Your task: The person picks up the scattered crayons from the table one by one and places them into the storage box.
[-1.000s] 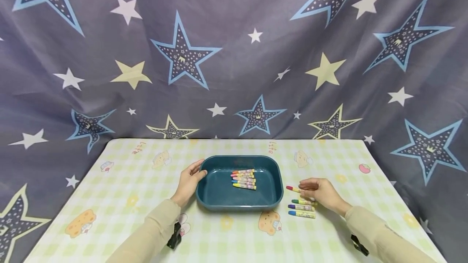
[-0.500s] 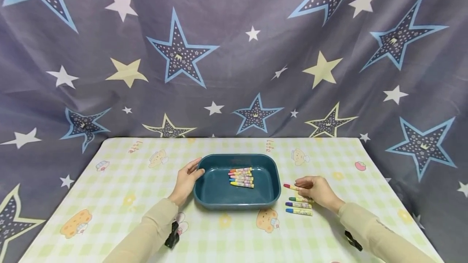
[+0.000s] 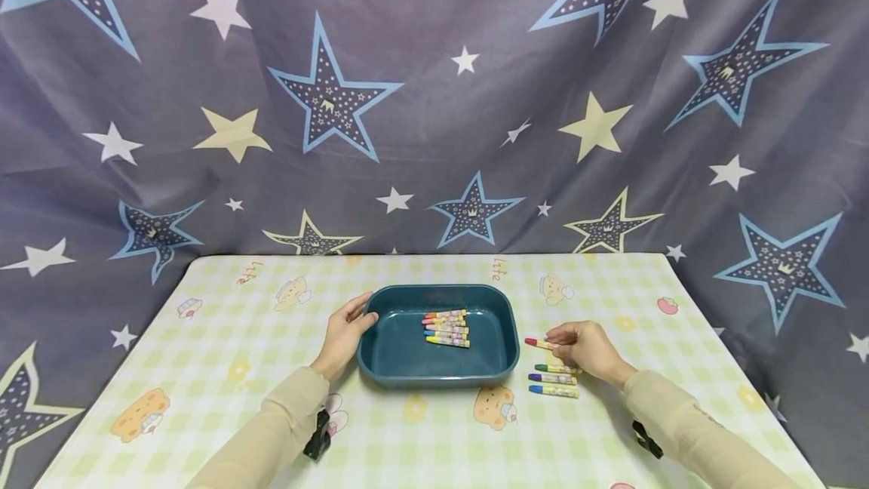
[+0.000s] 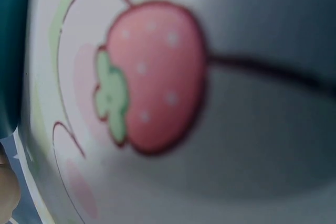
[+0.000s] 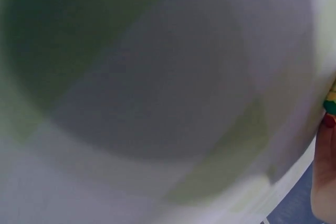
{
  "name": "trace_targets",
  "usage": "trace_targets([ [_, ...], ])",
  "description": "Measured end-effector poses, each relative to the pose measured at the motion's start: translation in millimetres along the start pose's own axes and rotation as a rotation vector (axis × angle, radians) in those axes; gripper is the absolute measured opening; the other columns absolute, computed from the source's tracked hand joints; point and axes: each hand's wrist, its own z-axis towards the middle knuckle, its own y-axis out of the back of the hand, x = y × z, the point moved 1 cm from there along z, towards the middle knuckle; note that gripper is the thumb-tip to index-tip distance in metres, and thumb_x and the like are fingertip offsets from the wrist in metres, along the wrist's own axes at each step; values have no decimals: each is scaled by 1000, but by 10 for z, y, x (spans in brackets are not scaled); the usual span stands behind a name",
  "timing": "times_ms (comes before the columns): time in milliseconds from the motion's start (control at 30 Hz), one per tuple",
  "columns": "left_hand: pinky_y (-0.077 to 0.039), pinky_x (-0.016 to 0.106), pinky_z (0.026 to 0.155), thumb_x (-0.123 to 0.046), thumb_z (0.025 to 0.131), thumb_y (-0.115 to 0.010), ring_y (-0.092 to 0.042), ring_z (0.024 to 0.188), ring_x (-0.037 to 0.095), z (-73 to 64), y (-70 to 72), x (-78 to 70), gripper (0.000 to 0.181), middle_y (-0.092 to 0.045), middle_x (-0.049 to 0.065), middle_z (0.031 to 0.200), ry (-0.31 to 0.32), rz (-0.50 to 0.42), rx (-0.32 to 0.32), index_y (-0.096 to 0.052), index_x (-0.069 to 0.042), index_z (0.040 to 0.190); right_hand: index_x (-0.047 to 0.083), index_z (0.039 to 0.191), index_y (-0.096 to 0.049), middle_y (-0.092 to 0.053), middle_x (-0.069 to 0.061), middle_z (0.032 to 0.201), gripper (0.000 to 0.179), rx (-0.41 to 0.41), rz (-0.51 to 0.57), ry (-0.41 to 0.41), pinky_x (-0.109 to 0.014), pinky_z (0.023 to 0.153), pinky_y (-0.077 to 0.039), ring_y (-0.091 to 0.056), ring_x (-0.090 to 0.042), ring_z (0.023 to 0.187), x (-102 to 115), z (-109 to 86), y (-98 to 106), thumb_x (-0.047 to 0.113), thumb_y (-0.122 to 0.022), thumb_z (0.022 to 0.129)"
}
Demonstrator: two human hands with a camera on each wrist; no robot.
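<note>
A dark teal rectangular basin (image 3: 437, 381) stands on the table. My left hand (image 3: 345, 334) grips its left rim, thumb over the edge and fingers along the outer wall. In the basin, several crayons (image 3: 446, 329) lie side by side. To the right of it, my right hand (image 3: 589, 349) pinches a red crayon (image 3: 536, 342) whose red tip points left. Just below lie a green crayon (image 3: 546, 368), a purple crayon (image 3: 553, 379) and a blue crayon (image 3: 553, 391). In the right wrist view the right hand (image 5: 325, 171) shows only at the edge, beside crayon ends.
A green-and-white checked cloth (image 3: 237, 413) with cartoon prints covers the table. Behind it hangs a grey curtain (image 3: 421, 119) with stars. Below each wrist, a black device (image 3: 317, 436) shows under the sleeve. A printed strawberry (image 4: 157, 77) fills the left wrist view.
The whole head view has shifted slightly. My right fingers have closed on the red crayon, which still lies near the same spot. The left hand stays on the basin's rim.
</note>
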Motion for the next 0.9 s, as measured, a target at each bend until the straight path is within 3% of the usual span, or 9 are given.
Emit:
trace_targets([
  [200, -39, 40, 104, -12, 88, -57, -44, 126, 28, 0, 1, -10, 47, -48, 16, 134, -1, -12, -1, -47, -8, 134, -2, 97, -69, -70, -11, 86, 22, -26, -5, -29, -22, 64, -54, -65, -16, 76, 82, -10, 45, -5, -67, 75],
  [433, -40, 40, 103, -12, 88, -57, -45, 125, 29, 1, 5, -27, 48, -49, 17, 134, -1, -8, -2, -46, -8, 134, -3, 96, -69, -70, -12, 87, 21, -35, -40, 48, -19, 65, -53, -66, -17, 76, 255, -101, 166, -2, -69, 75],
  [533, -40, 40, 103, -12, 88, -57, -46, 125, 28, 9, 6, -30, 48, -49, 16, 134, -5, -5, -2, -47, -9, 134, -2, 96, -69, -70, -12, 87, 21, -60, -59, 45, -19, 66, -53, -66, -18, 77, 335, -115, 248, 1, -70, 76],
  [767, -38, 40, 105, -14, 88, -58, -43, 127, 28, -15, 27, -19, 47, -47, 16, 136, 5, -10, -1, -47, -11, 134, -5, 101, -67, -69, -17, 93, 24, -91, -52, 48, -19, 66, -54, -67, -21, 80, 567, -33, 438, 1, -68, 78],
  [900, -39, 40, 104, -14, 88, -58, -43, 127, 28, -17, 16, -16, 47, -47, 16, 135, 8, -2, 0, -47, -11, 134, -5, 103, -67, -68, -20, 99, 25, -102, -32, 69, -21, 68, -55, -68, -24, 83, 737, 30, 443, 3, -68, 79],
])
